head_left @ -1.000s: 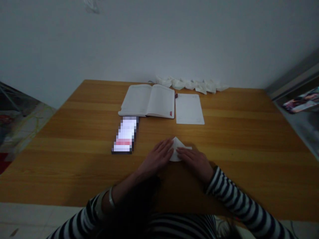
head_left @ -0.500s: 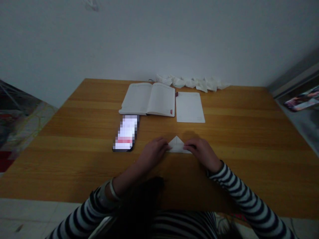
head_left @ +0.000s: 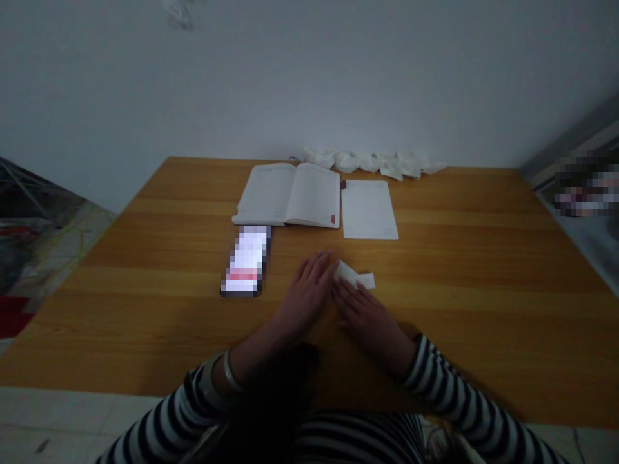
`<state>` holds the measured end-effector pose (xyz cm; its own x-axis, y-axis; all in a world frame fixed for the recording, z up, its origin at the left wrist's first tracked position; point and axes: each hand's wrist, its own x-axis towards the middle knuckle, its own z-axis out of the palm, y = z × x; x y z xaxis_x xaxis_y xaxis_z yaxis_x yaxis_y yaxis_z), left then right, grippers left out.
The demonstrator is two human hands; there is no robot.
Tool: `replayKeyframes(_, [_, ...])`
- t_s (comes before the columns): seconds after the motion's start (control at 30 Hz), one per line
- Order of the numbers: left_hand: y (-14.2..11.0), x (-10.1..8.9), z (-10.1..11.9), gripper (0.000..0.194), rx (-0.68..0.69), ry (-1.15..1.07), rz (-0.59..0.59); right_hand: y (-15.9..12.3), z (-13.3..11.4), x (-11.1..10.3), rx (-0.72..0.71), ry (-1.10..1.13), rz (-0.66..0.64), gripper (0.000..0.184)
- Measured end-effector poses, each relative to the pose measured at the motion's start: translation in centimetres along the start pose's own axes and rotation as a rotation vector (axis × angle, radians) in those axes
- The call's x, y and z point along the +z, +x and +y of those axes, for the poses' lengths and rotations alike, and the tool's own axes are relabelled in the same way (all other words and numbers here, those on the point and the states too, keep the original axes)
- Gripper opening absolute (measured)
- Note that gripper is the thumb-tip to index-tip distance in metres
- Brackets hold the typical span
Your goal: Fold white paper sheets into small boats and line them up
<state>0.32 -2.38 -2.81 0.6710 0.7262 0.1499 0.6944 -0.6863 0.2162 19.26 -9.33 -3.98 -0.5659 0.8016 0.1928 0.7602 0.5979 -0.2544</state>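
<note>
**Folded paper:** small white folded paper [head_left: 353, 274], lying flat on the wooden worktop [head_left: 459, 270], near the middle and toward the front edge; long axis slanted, left end farther away; sits between the fingertips of both hands.

**Left hand:** left hand [head_left: 307, 299], palm down, fingers spread and extended; fingertips [head_left: 329, 259] reach the paper's left end, contact uncertain. Not clenched; no grasp seen.

**Right hand:** right hand [head_left: 367, 328], palm down, fingers extended toward the left hand; fingertips [head_left: 338, 288] just below the paper's left part. Open, not grasping; pressure cannot be told.

**Wrists and sleeves:** metal bangle [head_left: 231, 370] on left wrist; black-and-white striped sleeves [head_left: 438, 374] on both arms.

**Worktop, far edge:** row of crumpled-looking white folded paper pieces [head_left: 372, 164] along the edge against the wall, centre to right.

**Worktop, centre:** open notebook [head_left: 287, 194] with red ribbon [head_left: 333, 219]; loose white sheet [head_left: 369, 209] just beside it on the right.

**Worktop, left of hands:** phone [head_left: 245, 261], screen lit, content pixelated, its far end at the notebook's near edge.

**Room:** plain white wall [head_left: 309, 77] behind the worktop; pale tiled floor [head_left: 72, 419] at the near edge; red patch [head_left: 14, 316] on the floor beyond the left edge; pixelated object [head_left: 587, 183] past the right corner.
</note>
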Motion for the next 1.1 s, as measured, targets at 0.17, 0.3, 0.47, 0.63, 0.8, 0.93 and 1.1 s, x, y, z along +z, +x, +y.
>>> replayKeyframes(0.17, [-1.0,0.2,-1.9,0.047,-0.093,0.012,-0.027,-1.5,1.0,-1.4,0.084,-0.006,-0.065,0.049])
replayKeyframes(0.3, [-2.0,-0.4,-2.5,0.052,-0.136,0.042,-0.028,-3.0,2.0,-2.5,0.167,-0.022,0.001,0.047])
replayKeyframes(0.47, [-1.1,-1.8,-0.9,0.054,-0.011,0.039,0.029,-2.9,2.3,-2.8,0.201,-0.001,0.048,0.043])
replayKeyframes(0.63, [1.3,-1.2,1.2,0.041,0.196,0.024,-0.092,-1.6,3.0,-2.6,0.234,0.156,0.168,0.038])
replayKeyframes(0.8, [2.2,-0.4,1.9,0.045,0.083,0.095,-0.173,-1.1,4.8,-2.3,0.316,0.411,0.380,0.032])
replayKeyframes(0.93, [2.4,-1.0,1.1,0.051,0.001,-0.175,-0.110,0.1,5.9,-1.7,0.525,0.666,0.522,0.040])
replayKeyframes(1.1, [3.3,-1.7,0.1,0.038,-0.094,-0.625,0.040,4.7,5.3,-1.2,0.559,1.101,0.623,0.049])
